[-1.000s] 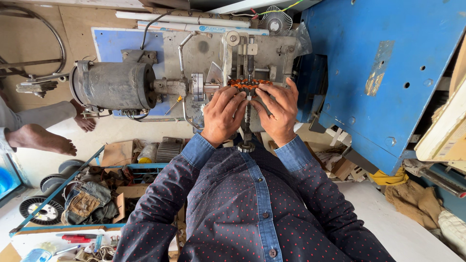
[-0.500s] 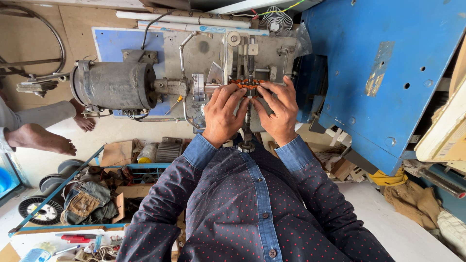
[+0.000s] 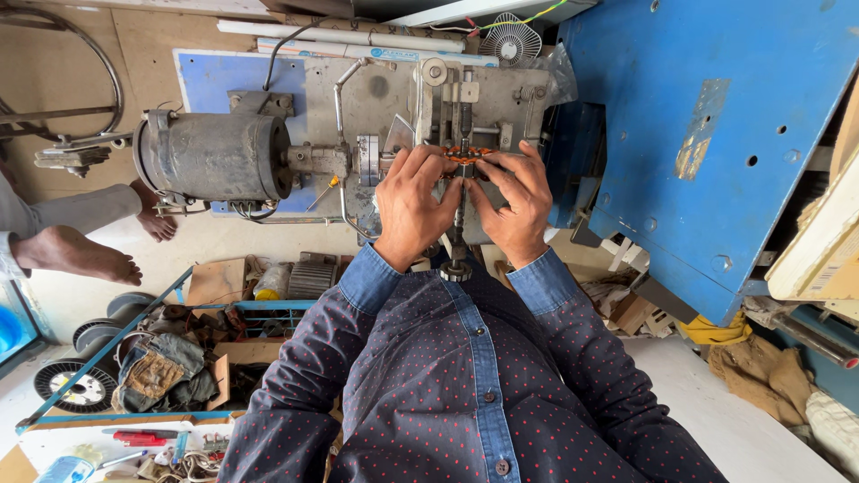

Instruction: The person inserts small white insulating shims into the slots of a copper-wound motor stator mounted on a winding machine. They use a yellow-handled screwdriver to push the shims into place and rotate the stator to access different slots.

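Cluttered workshop, grey winding machine (image 3: 394, 98)

A single head-worn camera looks steeply down the person's chest, so the dark blue dotted shirt (image 3: 474, 385) fills the lower centre of the frame. It faces a grey metal winding machine (image 3: 394, 134) at upper centre, fairly near. The blue metal cabinet (image 3: 716, 134) fills the upper right, the cluttered floor the lower left. No second view shares the scene.
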